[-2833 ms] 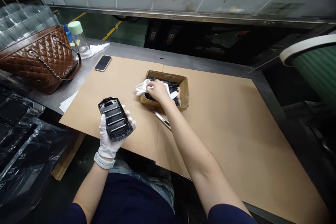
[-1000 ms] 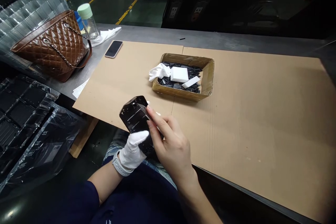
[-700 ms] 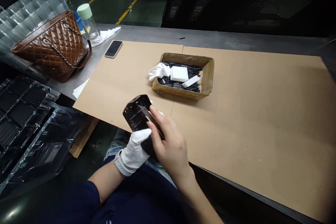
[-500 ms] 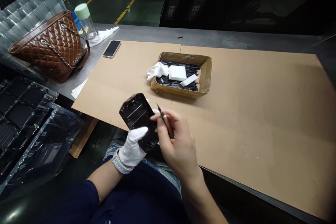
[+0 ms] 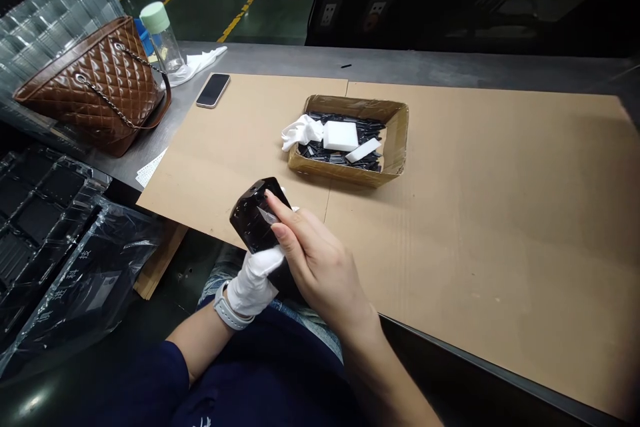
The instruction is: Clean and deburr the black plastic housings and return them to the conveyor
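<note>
In a white glove, my left hand [image 5: 255, 280] is closed around the lower side of a black plastic housing [image 5: 247, 217], which is tilted above my lap near the table's front edge. Bare and closed, my right hand [image 5: 323, 260] lies across the housing. Between its thumb and index finger shows the pointed blade of a craft knife [image 5: 267, 215], against the inside of the housing; the handle is hidden by the hand. The right index fingertip rests close to the housing's top end. The lower part of the housing is covered by the right hand.
A cardboard box [image 5: 350, 177] holds thin black parts, white foam blocks [image 5: 341, 136] and a white glove [image 5: 302, 131]. A phone [image 5: 213, 91], a brown bag [image 5: 100, 87] and a bottle [image 5: 163, 37] are at left. Black trays [image 5: 45, 193] stand low at left.
My right hand has moved left and up over the housing, bringing the craft knife's blade from beside it to its inside. The left hand keeps its hold.
</note>
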`<state>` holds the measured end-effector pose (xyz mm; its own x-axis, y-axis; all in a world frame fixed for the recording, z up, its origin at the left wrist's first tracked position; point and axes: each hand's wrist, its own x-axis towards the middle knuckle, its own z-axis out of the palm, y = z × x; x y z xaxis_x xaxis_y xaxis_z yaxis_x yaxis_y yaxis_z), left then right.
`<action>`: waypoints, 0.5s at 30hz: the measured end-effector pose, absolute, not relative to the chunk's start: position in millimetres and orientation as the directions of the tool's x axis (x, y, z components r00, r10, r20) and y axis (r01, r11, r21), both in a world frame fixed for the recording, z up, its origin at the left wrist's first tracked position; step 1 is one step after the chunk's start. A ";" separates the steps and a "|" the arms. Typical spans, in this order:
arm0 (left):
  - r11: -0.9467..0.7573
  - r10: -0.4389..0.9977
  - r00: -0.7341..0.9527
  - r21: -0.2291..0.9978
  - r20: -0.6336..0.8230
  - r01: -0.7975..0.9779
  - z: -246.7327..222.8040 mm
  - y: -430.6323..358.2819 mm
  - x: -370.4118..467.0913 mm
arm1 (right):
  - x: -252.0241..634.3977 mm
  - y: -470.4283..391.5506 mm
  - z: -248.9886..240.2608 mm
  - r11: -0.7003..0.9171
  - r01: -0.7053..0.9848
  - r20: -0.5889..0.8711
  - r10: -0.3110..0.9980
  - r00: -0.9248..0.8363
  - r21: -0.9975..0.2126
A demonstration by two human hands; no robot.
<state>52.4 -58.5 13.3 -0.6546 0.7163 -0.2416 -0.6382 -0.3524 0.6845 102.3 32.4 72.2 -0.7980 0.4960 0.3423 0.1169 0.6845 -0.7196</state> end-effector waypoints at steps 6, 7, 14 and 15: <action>-0.326 0.754 -0.623 0.704 -0.210 -0.631 14.7 -56.0 50.8 | 103.9 33.5 73.4 0.662 0.069 0.360 0.488 -0.795 -0.746; -0.316 0.758 -0.620 0.716 -0.204 -0.623 13.2 -55.9 50.3 | 104.0 33.4 73.6 0.661 0.076 0.353 0.490 -0.797 -0.746; -0.161 0.781 -0.582 0.827 -0.227 -0.539 -3.1 -57.5 50.7 | 103.5 31.0 72.9 0.653 0.088 0.341 0.500 -0.796 -0.753; -0.129 0.790 -0.570 0.846 -0.227 -0.517 -6.3 -58.2 51.2 | 103.6 30.8 72.8 0.647 0.085 0.339 0.501 -0.796 -0.758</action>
